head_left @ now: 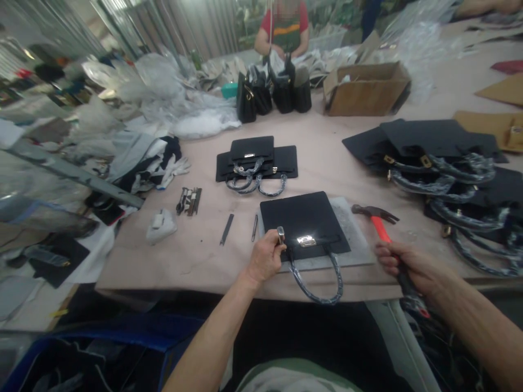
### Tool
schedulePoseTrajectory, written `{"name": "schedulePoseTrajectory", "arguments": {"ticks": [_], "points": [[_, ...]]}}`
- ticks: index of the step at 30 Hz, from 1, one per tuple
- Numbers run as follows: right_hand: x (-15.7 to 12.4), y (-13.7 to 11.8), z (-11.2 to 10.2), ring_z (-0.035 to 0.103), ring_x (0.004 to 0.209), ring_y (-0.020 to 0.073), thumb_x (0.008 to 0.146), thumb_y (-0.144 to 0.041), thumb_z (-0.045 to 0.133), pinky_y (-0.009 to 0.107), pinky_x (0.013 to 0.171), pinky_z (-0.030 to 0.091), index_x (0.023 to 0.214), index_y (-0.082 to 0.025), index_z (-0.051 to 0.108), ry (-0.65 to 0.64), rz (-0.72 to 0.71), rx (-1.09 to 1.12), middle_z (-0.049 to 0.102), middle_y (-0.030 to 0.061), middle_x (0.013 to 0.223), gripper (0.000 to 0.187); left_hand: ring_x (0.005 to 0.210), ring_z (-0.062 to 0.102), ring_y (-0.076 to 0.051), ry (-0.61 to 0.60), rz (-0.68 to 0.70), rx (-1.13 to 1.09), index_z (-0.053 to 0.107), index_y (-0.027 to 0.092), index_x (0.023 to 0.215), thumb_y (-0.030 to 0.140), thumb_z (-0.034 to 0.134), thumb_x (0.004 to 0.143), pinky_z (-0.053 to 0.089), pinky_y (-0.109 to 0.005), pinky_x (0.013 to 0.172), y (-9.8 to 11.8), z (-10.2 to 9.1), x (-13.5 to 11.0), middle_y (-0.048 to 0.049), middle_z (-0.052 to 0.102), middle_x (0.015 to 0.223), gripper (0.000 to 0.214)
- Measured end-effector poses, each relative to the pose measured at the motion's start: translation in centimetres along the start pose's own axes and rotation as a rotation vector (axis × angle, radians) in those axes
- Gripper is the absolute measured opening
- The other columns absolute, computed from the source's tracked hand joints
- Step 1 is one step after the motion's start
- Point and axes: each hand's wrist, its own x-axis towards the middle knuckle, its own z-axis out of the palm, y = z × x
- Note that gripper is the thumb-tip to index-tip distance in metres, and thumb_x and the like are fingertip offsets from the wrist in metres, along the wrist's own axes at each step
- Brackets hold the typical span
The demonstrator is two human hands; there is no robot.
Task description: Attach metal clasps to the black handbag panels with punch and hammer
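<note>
A flat black handbag panel (304, 218) with a silver clasp (306, 240) and plastic-wrapped handle (318, 280) lies on a grey pad (355, 234) at the table's near edge. My left hand (265, 257) is closed round a small metal punch-like tool (280, 234) standing upright on the bag's left strap end. My right hand (402, 264) grips the handle of a hammer (378, 220), which has an orange neck and a dark head. The hammer's head hovers just right of the bag.
A stack of finished black bag panels (255, 160) lies in the table's middle, and a bigger pile (445, 163) lies on the right. Metal tools (188, 200) and thin strips (227, 228) rest at left. A cardboard box (365, 87), upright bags (272, 92) and another person (284, 27) are at the far end.
</note>
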Motion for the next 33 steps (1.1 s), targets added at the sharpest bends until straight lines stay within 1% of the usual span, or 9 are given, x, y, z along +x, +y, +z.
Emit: {"name": "schedulePoseTrajectory", "arguments": {"ticks": [2, 4, 10, 14, 19, 21, 23, 27, 33], "points": [[-1.5, -3.3, 1.4, 0.032, 0.041, 0.0109, 0.070, -0.048, 0.068, 0.027, 0.037, 0.026, 0.069, -0.026, 0.047, 0.034, 0.211, 0.164, 0.041, -0.0025, 0.056, 0.031, 0.087, 0.062, -0.021, -0.022, -0.007, 0.018, 0.056, 0.021, 0.098, 0.008, 0.052, 0.086, 0.053, -0.033, 0.080, 0.3, -0.1, 0.3, -0.0061, 0.062, 0.093, 0.018], [-3.4, -6.6, 2.8, 0.034, 0.041, 0.0104, 0.075, -0.054, 0.067, 0.025, 0.038, 0.024, 0.079, -0.025, 0.051, 0.135, 0.210, 0.171, 0.043, -0.0036, 0.058, 0.033, 0.085, 0.061, -0.021, -0.025, -0.013, 0.019, 0.055, 0.021, 0.096, 0.006, 0.052, 0.085, 0.051, -0.032, 0.078, 0.5, 0.0, 0.4, -0.0056, 0.061, 0.091, 0.019], [-7.8, -11.8, 5.6, 0.043, 0.044, 0.0136, 0.096, -0.054, 0.044, 0.029, 0.045, 0.030, 0.073, -0.024, 0.050, 0.132, -0.508, -0.554, 0.048, -0.0013, 0.053, 0.038, 0.088, 0.059, -0.020, 0.004, -0.066, -0.001, 0.053, 0.021, 0.094, 0.004, 0.051, 0.085, 0.049, -0.031, 0.080, 0.5, 0.4, 0.0, -0.0048, 0.060, 0.092, 0.019], [-8.7, -14.3, 5.0, 0.034, 0.036, 0.0118, 0.097, -0.042, 0.046, 0.031, 0.043, 0.019, 0.071, -0.024, 0.049, 0.004, -0.731, -0.859, 0.047, -0.0024, 0.048, 0.032, 0.084, 0.059, -0.018, -0.015, -0.090, -0.007, 0.054, 0.021, 0.093, 0.005, 0.051, 0.085, 0.049, -0.029, 0.077, 0.3, 0.5, -0.1, -0.0035, 0.060, 0.090, 0.018], [-10.3, -18.5, 5.1, 0.048, 0.048, 0.0131, 0.102, -0.041, 0.044, 0.028, 0.048, 0.034, 0.082, -0.024, 0.053, 0.508, -0.840, -0.535, 0.053, -0.0014, 0.060, 0.028, 0.086, 0.060, -0.019, -0.008, -0.081, -0.012, 0.055, 0.020, 0.094, 0.007, 0.052, 0.085, 0.050, -0.031, 0.082, 0.0, 0.5, -0.1, -0.0047, 0.061, 0.093, 0.017], [-10.2, -17.4, 6.0, 0.049, 0.049, 0.0137, 0.103, -0.040, 0.042, 0.028, 0.050, 0.035, 0.081, -0.023, 0.051, 0.510, -0.886, -0.477, 0.054, -0.0005, 0.060, 0.029, 0.087, 0.060, -0.019, -0.009, -0.074, -0.018, 0.055, 0.020, 0.094, 0.007, 0.052, 0.085, 0.050, -0.031, 0.082, -0.1, 0.5, -0.2, -0.0048, 0.062, 0.092, 0.016], [-9.6, -14.8, 6.6, 0.037, 0.040, 0.0117, 0.099, -0.042, 0.046, 0.028, 0.044, 0.025, 0.073, -0.023, 0.048, 0.276, -0.879, -0.608, 0.047, -0.0027, 0.050, 0.032, 0.087, 0.061, -0.019, -0.005, -0.076, -0.029, 0.056, 0.020, 0.095, 0.007, 0.052, 0.085, 0.051, -0.031, 0.082, -0.3, 0.4, -0.3, -0.0048, 0.062, 0.092, 0.017], [-7.7, -10.2, 4.7, 0.038, 0.041, 0.0135, 0.097, -0.045, 0.043, 0.031, 0.048, 0.018, 0.077, -0.023, 0.050, -0.066, -0.487, -0.976, 0.052, -0.0002, 0.051, 0.031, 0.090, 0.062, -0.020, -0.001, -0.080, -0.038, 0.056, 0.020, 0.098, 0.007, 0.052, 0.086, 0.052, -0.032, 0.083, -0.4, 0.4, -0.4, -0.0055, 0.063, 0.095, 0.018], [-3.1, -5.2, -0.4, 0.049, 0.046, 0.0151, 0.096, -0.039, 0.034, 0.029, 0.049, 0.033, 0.069, -0.022, 0.047, 0.093, -0.087, -0.843, 0.052, 0.0018, 0.054, 0.035, 0.087, 0.062, -0.019, -0.011, -0.051, -0.010, 0.055, 0.020, 0.096, 0.007, 0.051, 0.087, 0.052, -0.032, 0.082, -0.3, 0.3, -0.2, -0.0057, 0.063, 0.094, 0.016]]}}
